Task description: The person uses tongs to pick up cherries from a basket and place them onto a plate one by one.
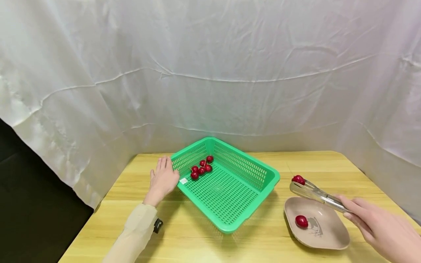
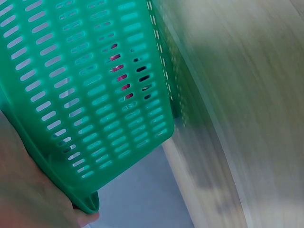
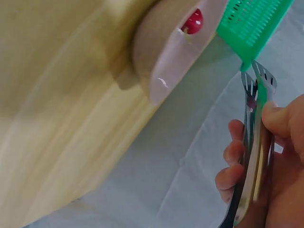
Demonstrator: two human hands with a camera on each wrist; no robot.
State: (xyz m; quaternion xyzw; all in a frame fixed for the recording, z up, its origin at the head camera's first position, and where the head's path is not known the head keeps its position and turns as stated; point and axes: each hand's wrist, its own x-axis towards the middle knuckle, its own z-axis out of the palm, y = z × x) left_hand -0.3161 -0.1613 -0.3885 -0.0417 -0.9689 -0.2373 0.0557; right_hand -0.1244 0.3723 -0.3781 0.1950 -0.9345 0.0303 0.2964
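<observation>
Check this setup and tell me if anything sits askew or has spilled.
The green perforated basket sits askew, turned cornerwise to the edges of the wooden table. Nothing else stands out: no spill shows, with cherries only in the basket, the beige bowl and the tongs.

Gripping metal tongs [image 1: 323, 197] in the right hand [image 1: 378, 223], pinching a cherry [image 1: 298, 179] near the beige bowl [image 1: 333, 233], and, over here, resting the left hand [image 1: 163, 180] on the green plastic basket [image 1: 225, 199]!
</observation>
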